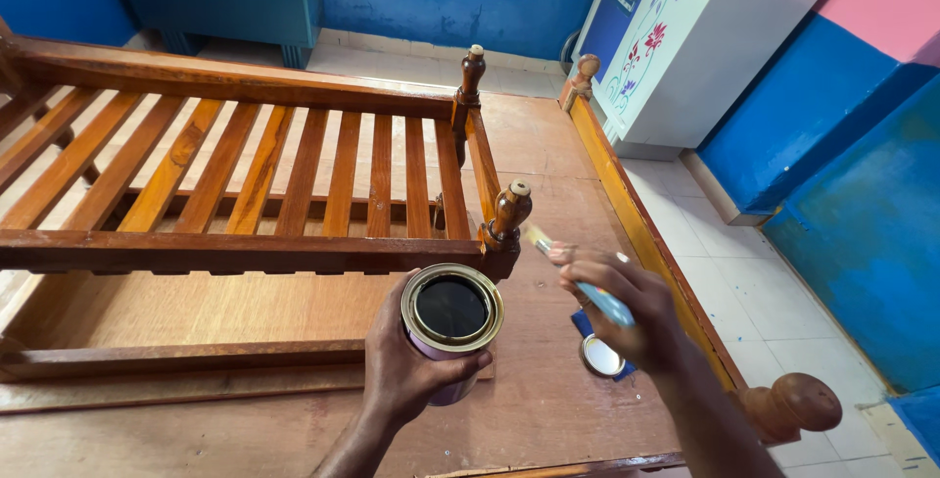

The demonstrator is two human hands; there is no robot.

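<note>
Bed frame, bare plywood deck, carries a slatted wooden rail lying across its left half. Left hand, grip wrapped around an open varnish tin, held above the deck near the right edge. Tin: rigid metal, dark liquid almost to the rim, probably heavy-ish, spills if tilted; hold round the wall, upright. Right hand, grip pinching a light blue-handled brush, bristles toward the rail's corner knob. Tin lid lies on the deck, under that hand.
</note>
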